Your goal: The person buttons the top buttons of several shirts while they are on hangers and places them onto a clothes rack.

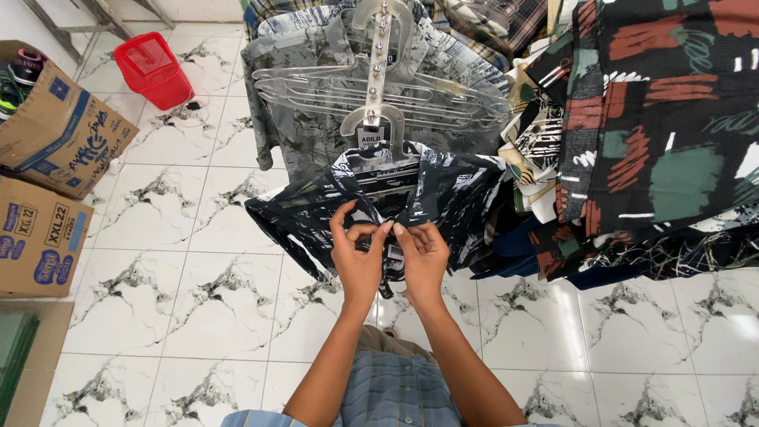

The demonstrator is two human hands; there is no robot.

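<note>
Hands [391,261] pinching shirt [316,209] (front edge), floor [198,261] beneath

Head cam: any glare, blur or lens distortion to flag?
Head view: even, soft light, only faint shadows; mild sheen on the glossy marble-pattern floor and glints on the clear plastic hangers; wide-angle bowing at the edges, with tile lines curving; left hand, right hand and the black-and-white shirt are sharp, no motion blur.

Both hands, left hand [357,257] beside right hand [421,255], meet on the black-and-white patterned shirt [316,209] hanging below clear plastic hangers [379,87]. Cardboard boxes [47,182] stand left, a red plastic basket [154,69] behind them.
</note>
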